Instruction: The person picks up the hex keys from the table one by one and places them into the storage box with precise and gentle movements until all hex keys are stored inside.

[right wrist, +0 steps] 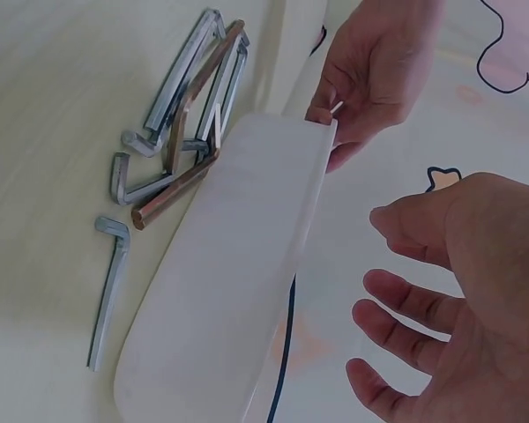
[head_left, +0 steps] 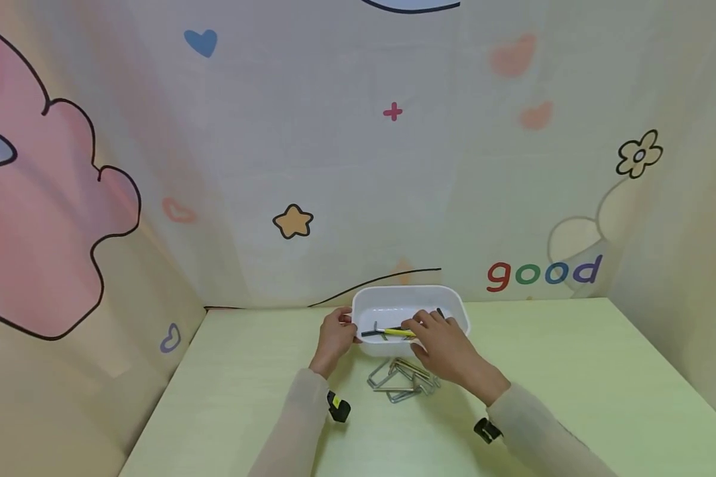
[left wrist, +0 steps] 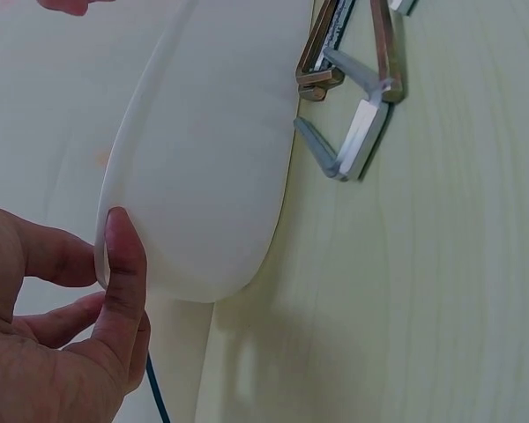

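My left hand is pinching the white bin, probably light, stiff and slick, by its nine-o'clock rim; my right hand is hovering empty, fingers loose, near five.

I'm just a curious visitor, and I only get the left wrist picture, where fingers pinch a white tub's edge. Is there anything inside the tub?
Observer: Yes, the head view shows a yellow stick lying in the tub.
Visitor: And the right hand?
Observer: The right wrist view shows its fingers apart, with nothing visible between them.
Visitor: Is anything written nearby?
Observer: Yes, the backdrop bears the word "good" in coloured letters, seen in the head view.
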Motion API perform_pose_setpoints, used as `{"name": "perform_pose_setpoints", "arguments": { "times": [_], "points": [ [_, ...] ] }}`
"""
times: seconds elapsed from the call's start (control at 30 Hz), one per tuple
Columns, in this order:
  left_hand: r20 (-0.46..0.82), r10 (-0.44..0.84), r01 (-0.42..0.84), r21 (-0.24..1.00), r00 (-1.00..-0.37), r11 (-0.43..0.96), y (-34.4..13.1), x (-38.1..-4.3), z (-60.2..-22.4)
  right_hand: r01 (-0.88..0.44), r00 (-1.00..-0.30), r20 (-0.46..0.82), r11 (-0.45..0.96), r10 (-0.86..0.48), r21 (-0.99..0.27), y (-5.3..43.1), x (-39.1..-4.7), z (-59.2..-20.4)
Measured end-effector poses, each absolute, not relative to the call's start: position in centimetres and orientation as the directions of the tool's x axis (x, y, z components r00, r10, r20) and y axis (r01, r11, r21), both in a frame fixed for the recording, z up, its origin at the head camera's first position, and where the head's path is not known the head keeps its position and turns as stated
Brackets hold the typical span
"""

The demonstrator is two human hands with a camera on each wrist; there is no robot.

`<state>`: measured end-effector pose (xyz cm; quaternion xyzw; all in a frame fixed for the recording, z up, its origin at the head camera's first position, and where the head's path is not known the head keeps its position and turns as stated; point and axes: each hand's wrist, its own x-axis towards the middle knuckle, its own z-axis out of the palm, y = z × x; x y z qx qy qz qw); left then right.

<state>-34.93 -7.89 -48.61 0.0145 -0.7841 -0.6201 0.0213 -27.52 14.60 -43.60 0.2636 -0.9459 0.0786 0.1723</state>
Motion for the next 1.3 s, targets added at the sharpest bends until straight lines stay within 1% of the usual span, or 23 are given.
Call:
{"name": "perform_pose_setpoints", "arguments": {
  "times": [0.23, 0.43, 0.63, 0.87, 1.3],
  "points": [
    [0.005, -0.053, -0.007, 0.972, -0.999, 0.233, -8.0, -35.0, -48.6, -0.515, -0.804, 0.364, 0.857, -0.471, -0.028, 15.2, -26.3, -44.1],
    [0.024, -0.055, 0.011, 0.971, -0.998, 0.240, -8.0, -35.0, -48.4, -0.514, -0.791, 0.389, 0.858, -0.471, -0.007, 16.1, -25.6, -44.5],
    [0.028, -0.068, 0.009, 0.965, -0.997, 0.262, -8.0, -35.1, -48.4, -0.509, -0.798, 0.380, 0.861, -0.468, -0.009, 17.0, -24.7, -45.0],
    [0.017, -0.065, 0.000, 0.967, -0.998, 0.254, -7.9, -35.1, -48.6, -0.519, -0.793, 0.383, 0.854, -0.475, -0.016, 18.1, -23.8, -46.1],
    [0.024, -0.062, 0.007, 0.967, -0.998, 0.255, -7.9, -35.0, -48.6, -0.530, -0.817, 0.300, 0.847, -0.493, -0.052, 19.2, -23.5, -47.9]
  ]
}}
